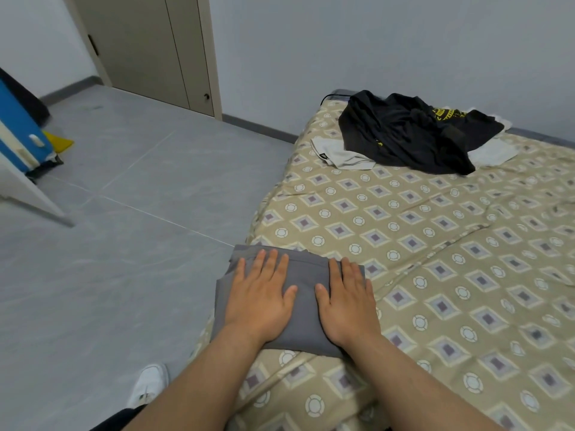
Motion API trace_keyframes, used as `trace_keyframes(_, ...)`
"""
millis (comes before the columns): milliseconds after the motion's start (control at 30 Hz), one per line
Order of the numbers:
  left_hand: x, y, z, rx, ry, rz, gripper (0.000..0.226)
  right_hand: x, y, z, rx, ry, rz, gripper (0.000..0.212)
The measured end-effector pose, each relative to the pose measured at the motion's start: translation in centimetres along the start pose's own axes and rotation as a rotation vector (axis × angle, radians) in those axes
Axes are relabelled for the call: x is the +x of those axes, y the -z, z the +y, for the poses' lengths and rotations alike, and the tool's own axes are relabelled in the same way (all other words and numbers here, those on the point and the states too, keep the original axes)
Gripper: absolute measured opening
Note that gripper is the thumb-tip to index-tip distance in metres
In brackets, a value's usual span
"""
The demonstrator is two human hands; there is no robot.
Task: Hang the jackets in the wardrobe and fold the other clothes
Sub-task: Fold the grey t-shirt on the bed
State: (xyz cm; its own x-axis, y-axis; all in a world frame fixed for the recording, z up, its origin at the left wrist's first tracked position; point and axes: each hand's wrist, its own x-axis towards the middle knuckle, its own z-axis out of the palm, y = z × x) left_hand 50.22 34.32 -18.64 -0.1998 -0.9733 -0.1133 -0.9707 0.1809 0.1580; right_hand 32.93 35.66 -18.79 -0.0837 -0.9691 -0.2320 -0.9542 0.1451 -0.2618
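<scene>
flat and side by side, left hand point(259, 298) and right hand point(347, 301) press with straight fingers on a folded grey cloth garment point(306, 276) at the patterned beige bed's point(435, 244) corner.

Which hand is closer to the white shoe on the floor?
Left. The left hand rests on the grey garment, toward the white shoe; the right hand rests beside it, farther off.

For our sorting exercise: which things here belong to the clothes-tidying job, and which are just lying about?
Job: folded grey garment, pressed flat by left hand and right hand; black clothes; pale clothes beneath them.
Lying about: blue object; yellow object; black cable.
</scene>
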Motion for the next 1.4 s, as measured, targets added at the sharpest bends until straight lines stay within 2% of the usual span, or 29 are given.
trace_keyframes(133, -0.5, 0.2, -0.4, -0.122, 0.016, 0.085, 0.082, 0.1, 0.2, 0.1, 0.021, 0.011, -0.019, 0.066)
trace_keyframes(200, -1.7, -0.1, -1.0, -0.284, 0.146, 0.209, 0.072, -0.2, 0.7, 0.3, 0.068, 0.034, -0.013, 0.068)
trace_keyframes(267, -3.6, -0.4, -1.7, -0.505, 0.382, 0.274, 0.071, -1.0, 1.3, 0.4, 0.194, 0.002, 0.073, 0.073)
trace_keyframes(333, -5.5, -0.5, -2.3, -0.807, 0.632, 0.251, 0.08, -2.0, 2.1, 0.3, 0.353, -0.193, 0.196, 0.075)
trace_keyframes(400, -6.5, 0.0, -2.4, -0.998, 0.729, 0.244, 0.079, -2.8, 2.6, 0.3, 0.524, -0.43, 0.193, 0.065)
trace_keyframes(433, -6.8, 0.2, -2.4, -1.012, 0.712, 0.252, 0.069, -3.1, 2.6, 0.4, 0.592, -0.49, 0.136, 0.06)
trace_keyframes(500, -7.1, 0.9, -2.3, -0.994, 0.672, 0.263, 0.048, -3.7, 2.7, 0.6, 0.709, -0.498, 0.003, 0.057)
trace_keyframes(600, -7.4, 2.1, -2.3, -1.042, 0.64, 0.256, 0.039, -4.9, 3.5, 0.7, 0.976, -0.538, -0.1, 0.047)
trace_keyframes(700, -8.2, 3.5, -2.4, -1.176, 0.693, 0.172, 0.029, -6.2, 4.5, 1.3, 1.053, -0.561, -0.194, 0.035)
trace_keyframes(767, -9.1, 4.5, -2.6, -1.455, 0.785, 0.001, 0.022, -6.9, 5.2, 1.8, 1.047, -0.566, -0.238, 0.035)
trace_keyframes(800, -9.7, 5.1, -2.8, -1.568, 0.806, -0.14, 0.017, -7.6, 5.7, 1.8, 1.044, -0.568, -0.272, 0.032)
trace_keyframes(867, -10.8, 5.9, -3.4, -1.661, 0.81, -0.375, 0.009, -9.1, 6.9, 1.7, 1.03, -0.565, -0.336, 0.019)
trace_keyframes(933, -11.4, 5.9, -4.1, -1.697, 0.819, -0.453, 0.018, -10.3, 7.5, 1.7, 1.016, -0.55, -0.352, 0.014)
trace_keyframes(1000, -12.0, 6.1, -4.1, -1.76, 0.826, -0.449, 0.028, -11.3, 8.0, 1.3, 1.012, -0.528, -0.333, 0.022)
trace_keyframes(1067, -12.7, 6.3, -3.8, -1.757, 0.789, -0.408, 0.023, -12.1, 8.2, 1.0, 0.999, -0.518, -0.283, 0.026)
trace_keyframes(1133, -13.3, 6.4, -3.5, -1.729, 0.755, -0.376, 0.018, -13.0, 8.7, 0.7, 1.014, -0.522, -0.222, 0.021)
trace_keyframes(1233, -13.9, 7.3, -3.3, -1.758, 0.724, -0.341, 0.024, -13.5, 9.2, 0.5, 1.094, -0.552, -0.134, 0.013)
trace_keyframes(1333, -14.4, 8.3, -3.3, -1.76, 0.669, -0.357, 0.019, -14.0, 9.3, 0.4, 1.152, -0.525, -0.137, 0.009)
trace_keyframes(1400, -14.7, 8.4, -3.5, -1.761, 0.636, -0.37, 0.025, -14.1, 9.2, 0.3, 1.172, -0.478, -0.161, 0.018)
